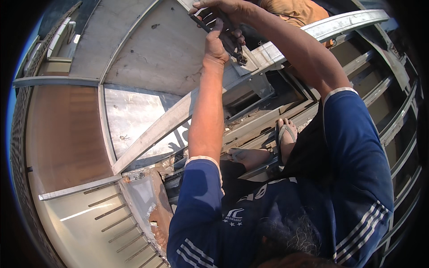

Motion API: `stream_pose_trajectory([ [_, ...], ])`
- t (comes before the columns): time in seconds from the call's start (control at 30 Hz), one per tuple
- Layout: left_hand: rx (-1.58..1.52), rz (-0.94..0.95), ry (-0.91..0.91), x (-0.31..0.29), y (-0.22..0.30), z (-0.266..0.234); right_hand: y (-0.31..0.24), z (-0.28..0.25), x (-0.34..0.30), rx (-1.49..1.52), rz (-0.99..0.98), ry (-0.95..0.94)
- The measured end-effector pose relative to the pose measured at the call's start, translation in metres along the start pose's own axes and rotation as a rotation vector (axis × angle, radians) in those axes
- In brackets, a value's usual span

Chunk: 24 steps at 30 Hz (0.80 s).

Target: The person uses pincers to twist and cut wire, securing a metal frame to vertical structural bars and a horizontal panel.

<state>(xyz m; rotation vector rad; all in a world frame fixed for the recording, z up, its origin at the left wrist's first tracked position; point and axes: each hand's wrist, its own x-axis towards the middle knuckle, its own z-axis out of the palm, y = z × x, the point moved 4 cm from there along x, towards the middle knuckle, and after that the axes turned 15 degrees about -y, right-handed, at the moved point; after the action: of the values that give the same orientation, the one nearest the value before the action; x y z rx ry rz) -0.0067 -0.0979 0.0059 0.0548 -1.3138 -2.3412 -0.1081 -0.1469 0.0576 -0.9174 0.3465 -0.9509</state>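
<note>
Near the top of the view, both my hands are closed around slim dark metal tools (230, 47) with round, hollow-looking ends. My left hand (216, 48) grips them from below, its thumb pointing up along a dark bar. From above, my right hand (225, 10) curls its fingers over the same tools, and one bar end sticks out to the left. Their exact kind is partly hidden by my fingers. Just beneath the round ends lies a small pale plate (246, 67), against a long curved metal beam (154, 145).
Grey sheet panels (156, 49) and a brown panel (67, 125) spread to the left. A cream slotted panel (89, 223) is at lower left. Metal slats (375, 89) run along the right. Orange-brown cloth (295, 11) shows beyond the beam. My sandalled foot (287, 136) stands among frame rails.
</note>
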Motion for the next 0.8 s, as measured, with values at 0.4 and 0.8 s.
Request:
stream_pose_trajectory([
  [0.4, 0.212, 0.214, 0.189, -0.058, 0.01, 0.016, -0.007, 0.103, -0.027, -0.763, -0.019, 0.196],
  [0.8, 0.088, 0.302, 0.226, -0.073, 0.003, -0.002, -0.013, 0.059, -0.027, -0.789, -0.358, 0.61],
])
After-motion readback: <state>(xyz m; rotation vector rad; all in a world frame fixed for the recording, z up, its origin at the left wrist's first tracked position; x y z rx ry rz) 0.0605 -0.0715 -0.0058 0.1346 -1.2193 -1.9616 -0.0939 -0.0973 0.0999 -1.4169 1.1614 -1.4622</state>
